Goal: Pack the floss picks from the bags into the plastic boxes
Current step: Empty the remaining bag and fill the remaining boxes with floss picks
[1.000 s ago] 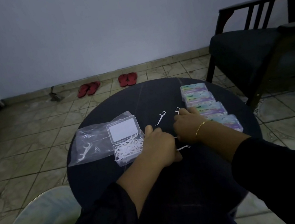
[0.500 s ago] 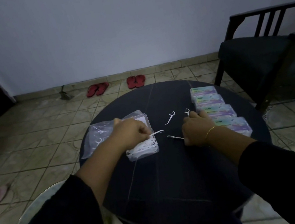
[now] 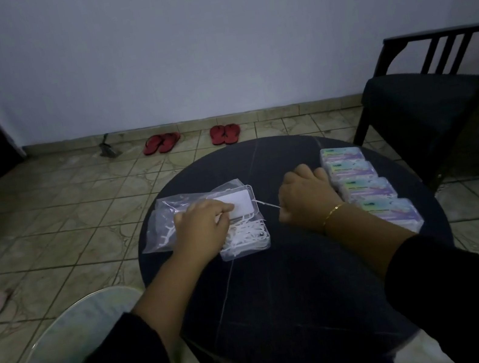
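Observation:
An open clear plastic box (image 3: 247,240) lies left of centre on the round dark table (image 3: 297,283), its base heaped with white floss picks and its white-labelled lid (image 3: 240,202) folded back. Beneath and left of it lies a clear bag (image 3: 158,229) holding a few picks. My left hand (image 3: 200,231) hovers over the box and pinches a floss pick at the lid's near edge. Just to the right, my right hand (image 3: 305,198) is curled, gripping a floss pick (image 3: 266,203) that pokes out leftward toward the box.
Several closed plastic boxes (image 3: 367,187) with pastel labels line the table's right edge, touching my right hand. A black chair (image 3: 429,103) stands at the right. Red slippers (image 3: 192,138) lie by the wall. The rim of a pale seat (image 3: 67,339) shows at lower left.
My left hand has lowered its pick onto the box. My right hand has slid forward over the two loose picks, which no longer show, and now grips a pick pointing left.

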